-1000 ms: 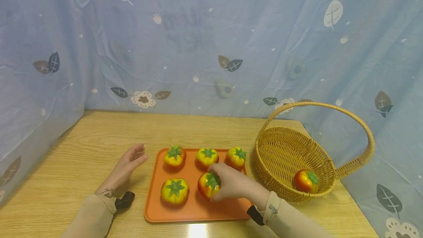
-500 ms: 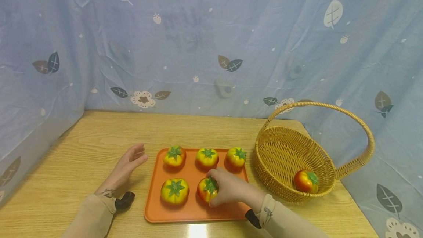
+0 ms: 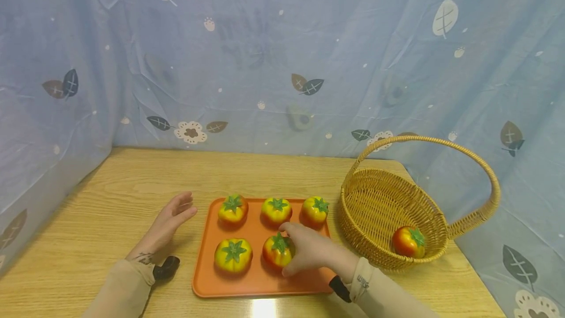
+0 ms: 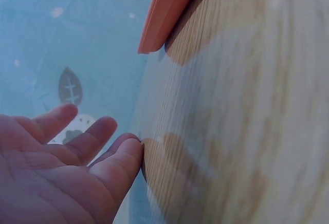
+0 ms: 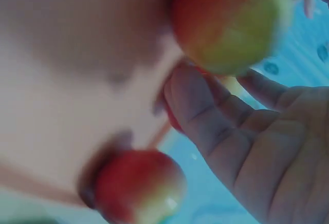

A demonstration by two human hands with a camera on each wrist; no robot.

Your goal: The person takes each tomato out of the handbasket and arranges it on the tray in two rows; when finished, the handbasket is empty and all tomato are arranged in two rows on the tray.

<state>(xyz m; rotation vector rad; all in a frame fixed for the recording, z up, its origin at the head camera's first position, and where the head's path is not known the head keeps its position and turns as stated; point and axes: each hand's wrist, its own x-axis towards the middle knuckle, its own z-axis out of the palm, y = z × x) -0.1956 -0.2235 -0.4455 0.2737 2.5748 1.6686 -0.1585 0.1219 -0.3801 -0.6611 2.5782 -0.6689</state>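
My right hand (image 3: 309,249) curls its fingers and thumb round a red-and-yellow tomato (image 3: 274,253) with a green leafy top, at the front middle of an orange tray (image 3: 256,286). In the right wrist view this tomato (image 5: 226,23) sits between the thumb at the upper edge and the fingers (image 5: 200,111). A yellower tomato (image 3: 233,256) lies left of it. Along the tray's back stand three more: a left tomato (image 3: 233,211), a middle tomato (image 3: 276,211) and a right tomato (image 3: 315,211). My left hand (image 3: 169,220) hovers left of the tray, palm inward, holding nothing.
A wicker basket (image 3: 353,220) with a tall arched handle stands right of the tray, one tomato (image 3: 408,242) inside. The wooden table (image 3: 145,175) is backed by a blue leaf-print curtain (image 3: 265,53).
The right hand and its tomato have shifted slightly left, dipping toward me and then rising a little. The left hand stays where it was.
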